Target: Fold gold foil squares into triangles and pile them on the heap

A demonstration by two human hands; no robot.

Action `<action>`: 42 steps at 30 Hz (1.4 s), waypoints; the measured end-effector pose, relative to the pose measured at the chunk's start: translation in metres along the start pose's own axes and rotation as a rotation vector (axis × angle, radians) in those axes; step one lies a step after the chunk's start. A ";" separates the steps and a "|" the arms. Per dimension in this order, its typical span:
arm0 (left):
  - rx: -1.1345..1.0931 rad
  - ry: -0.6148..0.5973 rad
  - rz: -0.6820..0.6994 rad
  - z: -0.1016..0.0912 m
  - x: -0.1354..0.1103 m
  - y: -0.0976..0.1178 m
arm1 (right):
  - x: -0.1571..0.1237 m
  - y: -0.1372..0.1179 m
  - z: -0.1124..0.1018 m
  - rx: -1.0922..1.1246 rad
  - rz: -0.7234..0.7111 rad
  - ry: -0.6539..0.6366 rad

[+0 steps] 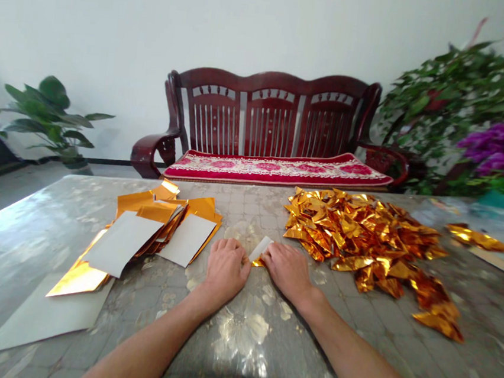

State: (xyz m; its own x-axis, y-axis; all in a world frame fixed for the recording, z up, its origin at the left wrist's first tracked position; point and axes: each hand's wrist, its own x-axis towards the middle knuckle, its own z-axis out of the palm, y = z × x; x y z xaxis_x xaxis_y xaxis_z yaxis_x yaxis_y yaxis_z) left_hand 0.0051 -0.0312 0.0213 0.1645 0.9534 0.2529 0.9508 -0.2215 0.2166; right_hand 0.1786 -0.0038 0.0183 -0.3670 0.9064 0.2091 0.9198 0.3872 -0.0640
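Note:
My left hand [226, 270] and my right hand [286, 269] meet at the middle of the table, fingers bent over a small piece of gold foil paper [260, 250]. Its white back stands up between my hands, and a gold corner shows below them. To the right of my right hand lies a heap of folded gold foil pieces [358, 238]. Left of my left hand lies a loose stack of gold-and-white foil sheets [159, 227]. The fingertips and the paper's lower part are hidden by my hands.
The glossy stone-patterned table [237, 342] holds a white sheet [44, 314] at front left and a gold foil piece [481, 238] at far right. Behind the table stand a dark wooden bench [270, 116] with a red cushion and potted plants.

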 end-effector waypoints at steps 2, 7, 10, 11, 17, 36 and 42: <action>0.001 -0.003 0.001 0.000 0.000 0.000 | 0.000 0.001 0.000 -0.006 -0.014 -0.004; -0.004 -0.024 -0.019 0.001 0.000 0.001 | 0.003 -0.001 -0.001 0.010 0.015 -0.025; -0.011 -0.031 -0.045 0.002 0.000 0.002 | 0.004 0.000 -0.001 0.023 0.051 -0.024; -0.018 -0.026 -0.047 0.002 0.000 0.003 | 0.004 0.000 -0.001 0.026 0.062 -0.023; -0.044 0.055 0.064 0.005 -0.004 -0.001 | 0.005 0.005 -0.002 0.021 0.066 -0.015; 0.144 -0.112 0.410 0.009 -0.012 0.006 | 0.007 0.006 -0.002 -0.022 0.035 -0.040; 0.125 -0.085 0.498 0.009 -0.013 0.007 | 0.009 0.009 0.001 -0.037 0.036 -0.006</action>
State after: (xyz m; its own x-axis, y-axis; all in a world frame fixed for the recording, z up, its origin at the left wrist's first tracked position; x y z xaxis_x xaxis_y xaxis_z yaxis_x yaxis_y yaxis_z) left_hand 0.0116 -0.0433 0.0109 0.6209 0.7528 0.2184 0.7749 -0.6315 -0.0263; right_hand 0.1832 0.0077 0.0188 -0.3343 0.9207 0.2013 0.9369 0.3479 -0.0352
